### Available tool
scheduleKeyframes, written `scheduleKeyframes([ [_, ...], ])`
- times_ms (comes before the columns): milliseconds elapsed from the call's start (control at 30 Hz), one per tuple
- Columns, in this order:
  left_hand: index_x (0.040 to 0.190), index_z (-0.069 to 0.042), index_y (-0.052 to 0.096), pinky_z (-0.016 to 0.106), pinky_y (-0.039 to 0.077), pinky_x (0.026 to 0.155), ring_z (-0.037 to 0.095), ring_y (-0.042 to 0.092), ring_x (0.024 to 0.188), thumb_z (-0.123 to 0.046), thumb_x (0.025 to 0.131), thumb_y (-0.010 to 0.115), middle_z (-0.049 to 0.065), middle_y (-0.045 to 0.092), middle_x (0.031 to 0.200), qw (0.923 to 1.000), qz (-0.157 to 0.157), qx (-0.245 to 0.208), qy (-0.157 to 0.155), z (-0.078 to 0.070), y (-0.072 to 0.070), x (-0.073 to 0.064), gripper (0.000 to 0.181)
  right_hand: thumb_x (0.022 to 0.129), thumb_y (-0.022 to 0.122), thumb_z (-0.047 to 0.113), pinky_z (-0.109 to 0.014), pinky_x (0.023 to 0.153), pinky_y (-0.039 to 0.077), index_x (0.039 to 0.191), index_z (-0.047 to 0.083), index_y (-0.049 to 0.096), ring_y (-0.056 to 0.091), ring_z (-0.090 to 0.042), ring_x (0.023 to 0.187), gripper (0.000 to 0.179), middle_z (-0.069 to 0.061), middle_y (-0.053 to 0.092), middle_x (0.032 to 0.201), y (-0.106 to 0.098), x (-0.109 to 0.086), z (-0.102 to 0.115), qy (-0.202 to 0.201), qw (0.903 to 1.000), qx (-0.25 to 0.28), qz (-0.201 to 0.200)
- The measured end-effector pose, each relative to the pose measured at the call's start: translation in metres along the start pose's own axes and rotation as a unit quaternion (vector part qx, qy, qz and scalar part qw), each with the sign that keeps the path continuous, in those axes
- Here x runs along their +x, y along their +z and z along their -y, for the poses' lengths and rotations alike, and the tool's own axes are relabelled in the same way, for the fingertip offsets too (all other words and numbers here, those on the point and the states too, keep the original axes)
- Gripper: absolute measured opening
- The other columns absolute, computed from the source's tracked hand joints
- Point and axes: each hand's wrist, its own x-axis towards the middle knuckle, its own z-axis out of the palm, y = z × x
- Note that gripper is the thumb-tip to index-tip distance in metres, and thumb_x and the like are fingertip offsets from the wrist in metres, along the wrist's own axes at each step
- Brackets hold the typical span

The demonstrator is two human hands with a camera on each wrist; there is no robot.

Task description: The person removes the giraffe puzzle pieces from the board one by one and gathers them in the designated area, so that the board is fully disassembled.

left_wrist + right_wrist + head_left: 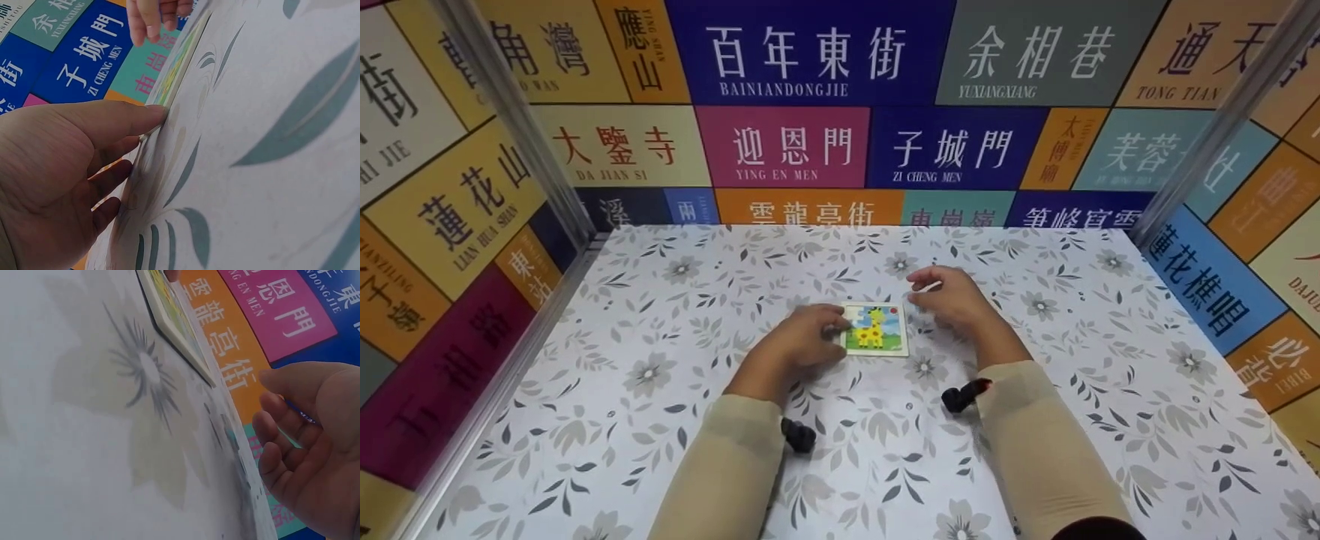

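Note:
A small square giraffe puzzle (874, 334) lies on the patterned tabletop, with a yellow spotted giraffe, a red dot in one corner and a pale patch at upper left. My left hand (808, 335) holds it by the left side, thumb near the front corner and fingers farther back. In the left wrist view, the thumb (149, 116) presses at the board's edge. My right hand (952, 296) hovers beyond the puzzle's right side, fingers loosely bent and holding nothing. The right wrist view shows a gap between those fingers (271, 458) and the light frame of the puzzle (183, 349).
A white cloth (675, 450) with grey leaves and flowers covers the table. Panels with Chinese lettering (802, 146) rise behind it and along both sides, with metal posts (1222, 112) at the corners. Small black cameras (799, 435) sit at both wrists.

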Motion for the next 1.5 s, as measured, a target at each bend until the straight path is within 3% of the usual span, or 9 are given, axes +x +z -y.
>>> scheduleKeyframes([
  [233,0.134,-0.029,0.074,0.052,0.024,0.135,0.024,0.035,0.162,-0.023,0.088,0.079,-0.012,0.049,0.165,0.9999,0.000,0.014,0.008,0.002,-0.001,0.002,0.047,0.099,0.077,0.028,-0.041,0.094,0.058,0.140,0.016,0.068,0.066,-0.028,0.124,0.044,-0.006,0.069,0.134,0.015,0.001,0.027,-0.009,0.9997,0.017,0.017],
  [400,0.137,-0.024,0.072,0.050,0.026,0.135,0.026,0.034,0.162,-0.023,0.091,0.078,-0.007,0.049,0.167,0.9988,0.007,0.035,0.031,0.004,-0.002,0.004,0.047,0.098,0.078,0.029,-0.040,0.093,0.060,0.137,0.016,0.070,0.067,-0.028,0.123,0.041,-0.007,0.071,0.134,0.029,0.002,0.043,-0.035,0.9989,0.020,0.025],
  [633,0.139,-0.023,0.072,0.048,0.028,0.134,0.027,0.035,0.162,-0.024,0.093,0.078,-0.005,0.049,0.167,0.9979,0.013,0.046,0.044,0.007,-0.004,0.005,0.047,0.096,0.080,0.031,-0.043,0.098,0.060,0.134,0.018,0.073,0.068,-0.028,0.122,0.040,-0.006,0.072,0.131,0.047,0.005,0.056,-0.048,0.9980,0.021,0.035],
  [900,0.138,-0.022,0.072,0.050,0.028,0.134,0.028,0.036,0.161,-0.024,0.093,0.078,-0.004,0.050,0.167,0.9980,0.015,0.044,0.043,0.006,-0.003,0.005,0.046,0.097,0.078,0.026,-0.047,0.101,0.058,0.139,0.010,0.069,0.067,-0.033,0.122,0.045,-0.012,0.070,0.135,0.056,0.006,0.046,-0.054,0.9967,-0.011,0.060],
  [1133,0.138,-0.021,0.072,0.049,0.028,0.134,0.028,0.037,0.161,-0.021,0.092,0.078,-0.004,0.050,0.167,0.9981,0.015,0.038,0.045,0.004,-0.003,0.004,0.046,0.095,0.079,0.024,-0.047,0.107,0.055,0.138,0.014,0.071,0.065,-0.029,0.126,0.046,-0.011,0.070,0.136,0.059,0.007,0.035,-0.044,0.9931,-0.054,0.094],
  [1267,0.137,-0.020,0.072,0.049,0.029,0.134,0.028,0.037,0.161,-0.020,0.092,0.078,-0.004,0.050,0.166,0.9982,0.011,0.033,0.048,0.004,-0.002,0.004,0.045,0.094,0.080,0.018,-0.046,0.108,0.053,0.139,0.015,0.072,0.064,-0.027,0.121,0.046,-0.008,0.071,0.136,0.057,0.006,0.032,-0.048,0.9902,-0.081,0.103],
  [1500,0.138,-0.018,0.072,0.049,0.030,0.133,0.029,0.038,0.160,-0.019,0.093,0.078,-0.001,0.051,0.166,0.9977,0.009,0.037,0.056,0.002,-0.002,0.002,0.045,0.096,0.078,0.014,-0.045,0.106,0.053,0.143,0.015,0.070,0.062,-0.027,0.118,0.048,-0.011,0.062,0.137,0.055,0.003,0.029,-0.077,0.9820,-0.119,0.125],
])
